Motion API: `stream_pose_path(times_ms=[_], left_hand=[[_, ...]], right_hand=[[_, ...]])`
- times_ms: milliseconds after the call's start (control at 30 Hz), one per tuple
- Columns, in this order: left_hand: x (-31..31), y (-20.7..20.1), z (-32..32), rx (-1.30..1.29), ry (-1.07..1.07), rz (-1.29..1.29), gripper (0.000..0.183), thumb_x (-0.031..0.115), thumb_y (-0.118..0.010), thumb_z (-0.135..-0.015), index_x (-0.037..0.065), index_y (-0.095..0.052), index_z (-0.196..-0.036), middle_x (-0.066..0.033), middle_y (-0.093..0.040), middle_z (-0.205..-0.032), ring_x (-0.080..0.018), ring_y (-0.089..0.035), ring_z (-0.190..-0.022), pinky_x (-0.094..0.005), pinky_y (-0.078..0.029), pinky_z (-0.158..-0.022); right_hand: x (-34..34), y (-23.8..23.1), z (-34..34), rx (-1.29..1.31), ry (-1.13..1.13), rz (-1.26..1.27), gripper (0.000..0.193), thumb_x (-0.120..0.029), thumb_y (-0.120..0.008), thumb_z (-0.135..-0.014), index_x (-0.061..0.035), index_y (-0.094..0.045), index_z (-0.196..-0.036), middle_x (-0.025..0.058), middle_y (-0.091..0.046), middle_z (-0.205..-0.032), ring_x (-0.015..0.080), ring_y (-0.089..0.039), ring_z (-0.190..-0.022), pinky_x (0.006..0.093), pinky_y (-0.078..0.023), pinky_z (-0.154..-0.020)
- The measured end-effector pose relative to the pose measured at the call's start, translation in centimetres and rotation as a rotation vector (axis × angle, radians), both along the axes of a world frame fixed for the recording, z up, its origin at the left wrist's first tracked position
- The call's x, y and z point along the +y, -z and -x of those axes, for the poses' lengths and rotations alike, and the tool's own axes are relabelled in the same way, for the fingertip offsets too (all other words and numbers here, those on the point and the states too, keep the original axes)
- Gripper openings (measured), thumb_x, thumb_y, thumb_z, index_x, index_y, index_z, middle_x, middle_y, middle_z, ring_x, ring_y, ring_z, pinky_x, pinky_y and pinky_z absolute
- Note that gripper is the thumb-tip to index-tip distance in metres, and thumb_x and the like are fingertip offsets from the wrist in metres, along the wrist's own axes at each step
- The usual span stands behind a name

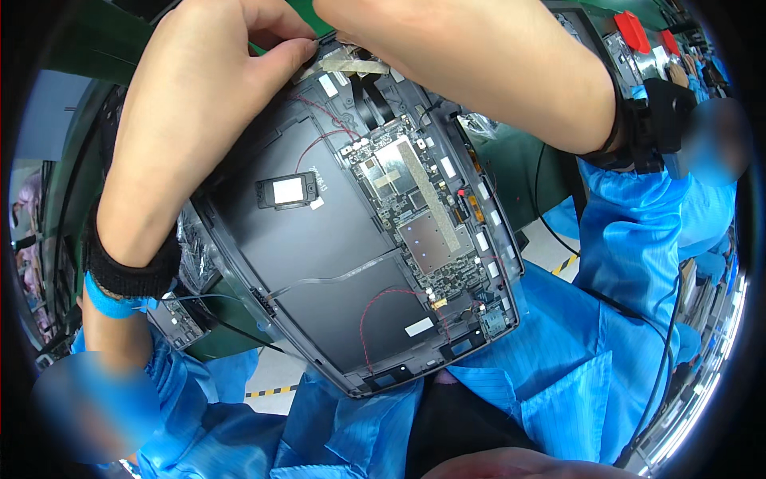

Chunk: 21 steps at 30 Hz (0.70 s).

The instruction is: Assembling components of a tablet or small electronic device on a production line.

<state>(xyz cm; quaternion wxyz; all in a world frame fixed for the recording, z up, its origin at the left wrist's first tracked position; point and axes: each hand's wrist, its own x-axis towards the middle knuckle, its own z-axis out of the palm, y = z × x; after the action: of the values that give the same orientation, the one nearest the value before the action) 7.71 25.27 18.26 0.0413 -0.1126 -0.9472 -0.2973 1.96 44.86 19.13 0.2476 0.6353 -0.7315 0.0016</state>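
An opened tablet housing (pixel 335 247), dark grey inside, tilts across the view and rests against my lap. A green-black circuit board (pixel 435 231) runs along its right side, with strips of tape on it. My left hand (pixel 255 40) is at the housing's far end, thumb and fingers closed together; what they pinch is hidden. Beside it my right hand (pixel 359 14) reaches the same end near tan tape (pixel 355 66) and black flat cables (pixel 371 104). Its fingers are mostly out of sight. A small black speaker-like module (pixel 287 191) with a white label lies in the housing.
Thin red wires (pixel 383 294) and a grey flat cable (pixel 335 279) cross the housing. Clear plastic wrap (pixel 194 247) lies at left on the green bench (pixel 519 184). Black cords run by both wrists. Red pieces (pixel 632 32) stand at far right, where other people sit.
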Motion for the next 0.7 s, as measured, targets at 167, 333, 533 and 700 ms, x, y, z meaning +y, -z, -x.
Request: stream_pose_path(times_ms=[167, 333, 533, 700], left_hand=[[-0.4, 0.1, 0.7, -0.006, 0.037, 0.05, 0.016, 0.006, -0.066, -0.084, -0.006, -0.068, -0.093, -0.0047, -0.068, -0.073, -0.0066, -0.059, -0.066, -0.0234, -0.045, -0.06], [0.5, 0.2, 0.6, 0.084, 0.04, 0.049, 0.016, 0.007, -0.066, -0.084, -0.006, -0.068, -0.093, -0.0068, -0.069, -0.074, -0.0077, -0.061, -0.068, -0.0239, -0.047, -0.063], [1.3, -0.3, 0.1, 0.157, 0.008, 0.212, 0.019, 0.009, -0.066, -0.084, -0.005, -0.069, -0.096, -0.0123, -0.07, -0.078, -0.0134, -0.066, -0.07, -0.0262, -0.05, -0.067], [1.2, 0.1, -0.5, 0.231, -0.04, 0.27, 0.02, 0.01, -0.066, -0.084, -0.004, -0.069, -0.097, -0.0156, -0.07, -0.08, -0.0194, -0.066, -0.067, -0.0287, -0.051, -0.066]], right_hand=[[-0.3, -0.7, 0.6, -0.127, -0.005, -0.077, 0.008, -0.006, -0.067, -0.065, -0.0006, -0.063, -0.068, 0.0134, -0.061, -0.067, 0.0276, -0.062, -0.068, 0.033, -0.05, -0.067], [0.1, -2.7, 1.1, -0.346, -0.11, 0.012, 0.007, -0.002, -0.064, -0.069, 0.0049, -0.063, -0.066, 0.0188, -0.061, -0.06, 0.0313, -0.062, -0.056, 0.0349, -0.05, -0.054], [-0.7, -2.1, 2.1, -0.432, 0.047, -0.165, 0.008, -0.001, -0.062, -0.07, 0.0059, -0.063, -0.067, 0.0218, -0.06, -0.061, 0.0345, -0.063, -0.059, 0.0379, -0.05, -0.056], [-0.8, 0.2, 2.4, -0.294, -0.154, 0.034, 0.007, -0.003, -0.063, -0.068, 0.0049, -0.063, -0.068, 0.0216, -0.061, -0.065, 0.0353, -0.064, -0.065, 0.0396, -0.051, -0.061]])
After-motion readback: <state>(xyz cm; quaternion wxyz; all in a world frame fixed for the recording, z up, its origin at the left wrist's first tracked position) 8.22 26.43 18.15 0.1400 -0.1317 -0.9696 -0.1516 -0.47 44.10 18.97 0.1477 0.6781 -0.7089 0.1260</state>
